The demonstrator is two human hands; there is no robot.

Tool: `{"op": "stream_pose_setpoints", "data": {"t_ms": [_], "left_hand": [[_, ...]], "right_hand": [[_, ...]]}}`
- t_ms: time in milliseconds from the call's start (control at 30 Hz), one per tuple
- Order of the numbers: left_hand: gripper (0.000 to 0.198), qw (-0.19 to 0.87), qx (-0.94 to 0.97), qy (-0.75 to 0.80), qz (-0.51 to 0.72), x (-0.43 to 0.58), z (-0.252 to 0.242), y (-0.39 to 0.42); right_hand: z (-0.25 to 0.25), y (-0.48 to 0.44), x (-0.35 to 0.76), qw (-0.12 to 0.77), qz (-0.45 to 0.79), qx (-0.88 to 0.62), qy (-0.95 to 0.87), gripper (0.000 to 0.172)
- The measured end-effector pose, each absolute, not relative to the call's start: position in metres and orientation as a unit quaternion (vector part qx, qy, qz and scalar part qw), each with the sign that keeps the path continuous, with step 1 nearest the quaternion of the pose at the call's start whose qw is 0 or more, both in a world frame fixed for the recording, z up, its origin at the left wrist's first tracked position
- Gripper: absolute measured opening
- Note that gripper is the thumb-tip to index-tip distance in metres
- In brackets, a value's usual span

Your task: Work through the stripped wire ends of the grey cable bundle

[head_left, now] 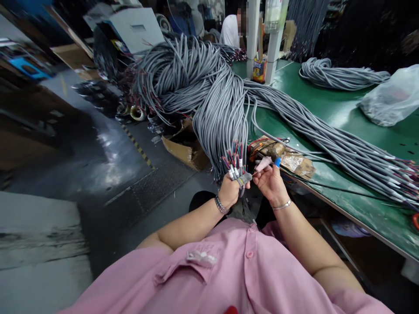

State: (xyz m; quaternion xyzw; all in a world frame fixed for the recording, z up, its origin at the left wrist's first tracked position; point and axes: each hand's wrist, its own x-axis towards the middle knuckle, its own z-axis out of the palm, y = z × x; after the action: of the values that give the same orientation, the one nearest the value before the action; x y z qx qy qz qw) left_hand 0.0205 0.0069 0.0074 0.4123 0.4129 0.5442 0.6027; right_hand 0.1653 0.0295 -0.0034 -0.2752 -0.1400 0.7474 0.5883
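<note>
- Left hand [229, 190] is clenched round a fistful of grey cable ends [236, 165], just off the bench edge.
- Right hand [270, 181], fingertips capped, is pinched narrow beside them; what it grips is unclear.
- Beyond, a cable heap [209, 87] spills over the green bench [343, 109].

Grey concrete floor [98, 144] spreads left of the hands [229, 190], glossy with reflected light. A yellow-and-black stripe [137, 148] and a metal grate [157, 183] cross it. A green worktop [343, 113] runs off to their right. Beyond them are a torn box [186, 150], white posts [253, 39] and a seated person [231, 30], with dim clutter behind.
</note>
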Motion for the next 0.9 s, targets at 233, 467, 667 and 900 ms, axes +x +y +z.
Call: {"op": "stream_pose_setpoints", "data": {"t_ms": [233,467,667,900], "left_hand": [[0.028,0.567,0.452,0.424,0.543,0.011,-0.003,-0.002],[0.034,0.528,0.574,0.414,0.470,0.002,0.002,-0.002],[0.030,0.573,0.605,0.382,0.399,-0.005,0.009,0.001],[0.033,0.589,0.506,0.422,0.468,0.002,0.008,0.001]], "right_hand": [[-0.003,-0.005,0.171,0.500,0.764,-0.282,-0.295,0.045],[-0.006,-0.016,0.155,0.555,0.642,-0.367,-0.381,0.016],[0.004,-0.013,0.156,0.514,0.647,-0.376,-0.419,0.019],[-0.004,-0.004,0.160,0.576,0.640,-0.420,-0.289,0.021]]}}
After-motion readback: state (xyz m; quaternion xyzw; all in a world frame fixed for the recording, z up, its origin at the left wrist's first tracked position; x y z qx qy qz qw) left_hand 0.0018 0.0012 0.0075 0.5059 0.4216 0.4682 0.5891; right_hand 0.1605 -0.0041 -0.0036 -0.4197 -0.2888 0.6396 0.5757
